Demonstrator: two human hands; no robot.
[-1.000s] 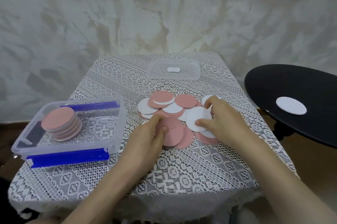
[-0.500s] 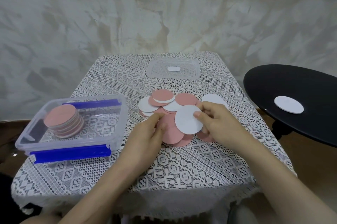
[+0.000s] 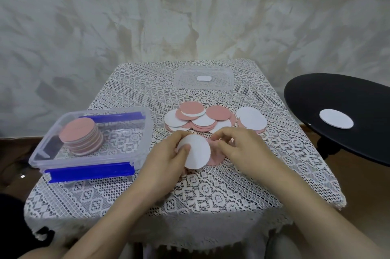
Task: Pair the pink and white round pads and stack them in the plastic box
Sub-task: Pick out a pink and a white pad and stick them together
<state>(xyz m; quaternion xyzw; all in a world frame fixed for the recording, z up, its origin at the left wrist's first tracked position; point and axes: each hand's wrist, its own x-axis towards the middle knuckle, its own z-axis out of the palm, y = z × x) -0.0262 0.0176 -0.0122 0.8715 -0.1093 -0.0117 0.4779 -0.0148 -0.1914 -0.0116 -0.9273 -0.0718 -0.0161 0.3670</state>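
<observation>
Head view: the left grip (image 3: 166,157) pinches a white round pad (image 3: 197,152) just in front of the loose pile (image 3: 200,118), with the thumb pressed on the pad's face and the fingers behind it. The pad is tilted up off the lace-covered surface (image 3: 211,191). The right grip (image 3: 242,149) is curled beside it, fingertips at the edge of a pink round pad (image 3: 215,158) lying under the white one. Whether they actually pinch it, I cannot tell.

Left of the pile, the plastic box (image 3: 84,162) holds a leaning stack of paired pads (image 3: 81,135), pink side up. Beyond the pile lies the clear lid (image 3: 203,79). Far right of the pile, one stray white pad (image 3: 336,118) sits on a black side table (image 3: 316,94).

The task looks roughly midway. One pair is being matched now, and about a dozen pads in the pile remain to be paired and boxed, plus the stray.
</observation>
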